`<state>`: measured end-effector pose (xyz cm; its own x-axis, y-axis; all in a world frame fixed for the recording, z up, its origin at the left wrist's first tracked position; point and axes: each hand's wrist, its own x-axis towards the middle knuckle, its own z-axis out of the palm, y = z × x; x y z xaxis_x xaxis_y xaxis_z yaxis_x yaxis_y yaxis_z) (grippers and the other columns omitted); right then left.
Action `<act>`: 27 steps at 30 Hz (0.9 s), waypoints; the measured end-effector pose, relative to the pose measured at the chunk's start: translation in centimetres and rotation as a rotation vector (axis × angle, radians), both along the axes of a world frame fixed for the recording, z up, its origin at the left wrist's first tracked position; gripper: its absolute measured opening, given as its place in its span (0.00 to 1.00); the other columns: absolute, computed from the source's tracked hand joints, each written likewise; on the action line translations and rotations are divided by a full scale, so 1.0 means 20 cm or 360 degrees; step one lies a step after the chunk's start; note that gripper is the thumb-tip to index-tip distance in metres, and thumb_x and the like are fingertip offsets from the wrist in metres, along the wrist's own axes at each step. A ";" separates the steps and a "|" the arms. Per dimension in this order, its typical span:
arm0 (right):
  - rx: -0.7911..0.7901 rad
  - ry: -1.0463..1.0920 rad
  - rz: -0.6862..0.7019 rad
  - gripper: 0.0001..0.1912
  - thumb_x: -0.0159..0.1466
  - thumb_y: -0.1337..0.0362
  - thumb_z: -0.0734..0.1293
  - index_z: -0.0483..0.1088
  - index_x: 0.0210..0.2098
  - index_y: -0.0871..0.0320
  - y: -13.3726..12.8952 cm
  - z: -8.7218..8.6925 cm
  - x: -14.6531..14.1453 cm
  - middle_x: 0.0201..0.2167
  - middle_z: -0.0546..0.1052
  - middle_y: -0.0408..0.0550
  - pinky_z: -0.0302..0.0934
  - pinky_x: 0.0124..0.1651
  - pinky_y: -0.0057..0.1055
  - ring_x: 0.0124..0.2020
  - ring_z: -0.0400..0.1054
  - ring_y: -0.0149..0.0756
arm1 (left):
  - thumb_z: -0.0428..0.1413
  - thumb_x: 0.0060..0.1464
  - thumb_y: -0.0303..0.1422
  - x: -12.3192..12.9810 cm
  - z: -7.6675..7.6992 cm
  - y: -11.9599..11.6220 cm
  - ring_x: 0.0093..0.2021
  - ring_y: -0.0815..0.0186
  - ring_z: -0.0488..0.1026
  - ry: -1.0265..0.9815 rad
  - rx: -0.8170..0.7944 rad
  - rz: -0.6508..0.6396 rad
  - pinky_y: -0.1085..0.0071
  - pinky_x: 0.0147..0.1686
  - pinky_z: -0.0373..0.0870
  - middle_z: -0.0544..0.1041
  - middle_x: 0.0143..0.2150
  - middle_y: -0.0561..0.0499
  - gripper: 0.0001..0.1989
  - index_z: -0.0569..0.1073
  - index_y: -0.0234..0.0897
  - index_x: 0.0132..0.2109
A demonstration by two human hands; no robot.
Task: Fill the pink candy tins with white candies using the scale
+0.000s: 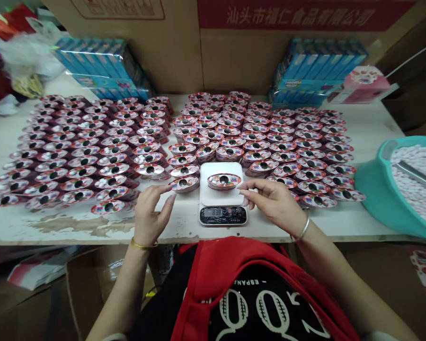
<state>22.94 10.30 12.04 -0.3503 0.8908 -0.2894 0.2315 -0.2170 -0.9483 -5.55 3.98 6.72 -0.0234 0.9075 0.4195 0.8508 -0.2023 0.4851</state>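
Red apron [213,272] by table edge [179,236]; left hand [150,213] spread, clear of scale [223,216]; right hand [275,203] pinching white piece [255,190].

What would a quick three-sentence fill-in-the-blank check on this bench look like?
The digital scale carries exactly ____ oval box.
The teal tub stands on the person's ____ side.
The right hand holds a small ____ piece.

Missing words: one; right; white.
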 end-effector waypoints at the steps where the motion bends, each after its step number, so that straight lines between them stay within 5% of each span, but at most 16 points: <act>1: 0.0049 -0.0020 0.0010 0.11 0.59 0.59 0.68 0.73 0.36 0.61 0.01 0.00 -0.01 0.22 0.73 0.44 0.62 0.28 0.27 0.22 0.66 0.29 | 0.56 0.57 0.31 0.00 0.00 0.00 0.43 0.63 0.73 -0.0009 0.0005 -0.0014 0.67 0.45 0.67 0.76 0.41 0.48 0.08 0.72 0.37 0.44; 11: 0.0788 -0.0614 0.0336 0.07 0.60 0.77 0.65 0.73 0.32 0.62 0.16 -0.05 -0.20 0.32 0.74 0.49 0.61 0.40 0.32 0.34 0.68 0.33 | 0.55 0.58 0.30 0.12 -0.01 0.01 0.45 0.63 0.72 -0.0048 0.0006 -0.0176 0.67 0.46 0.67 0.76 0.42 0.47 0.09 0.71 0.38 0.47; 17: 0.0962 -0.0528 0.0318 0.10 0.63 0.74 0.63 0.72 0.42 0.61 0.17 -0.05 -0.21 0.40 0.73 0.52 0.62 0.45 0.33 0.41 0.68 0.36 | 0.56 0.57 0.37 0.24 -0.03 0.06 0.58 0.56 0.65 0.0138 0.0008 -0.0295 0.57 0.56 0.60 0.68 0.58 0.41 0.24 0.65 0.41 0.60; 22: 0.1049 -0.0407 0.0046 0.09 0.66 0.68 0.62 0.74 0.41 0.58 0.16 0.02 -0.04 0.41 0.74 0.51 0.63 0.46 0.35 0.44 0.68 0.37 | 0.54 0.58 0.42 0.34 -0.04 0.11 0.67 0.51 0.54 0.0354 -0.0025 -0.0412 0.53 0.61 0.51 0.60 0.66 0.41 0.29 0.60 0.40 0.64; 27: 0.0887 -0.0604 -0.0564 0.11 0.61 0.58 0.68 0.76 0.40 0.57 0.14 0.03 0.39 0.36 0.77 0.50 0.64 0.39 0.34 0.34 0.70 0.36 | 0.53 0.58 0.43 0.45 -0.04 0.17 0.67 0.53 0.53 0.0419 0.0023 -0.0535 0.52 0.63 0.46 0.60 0.66 0.41 0.27 0.62 0.39 0.62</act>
<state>30.83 13.17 12.62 0.0176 0.9811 0.1926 0.5695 0.1485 -0.8085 3.38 7.39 5.85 0.3825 0.8402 0.3844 0.8305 -0.4950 0.2554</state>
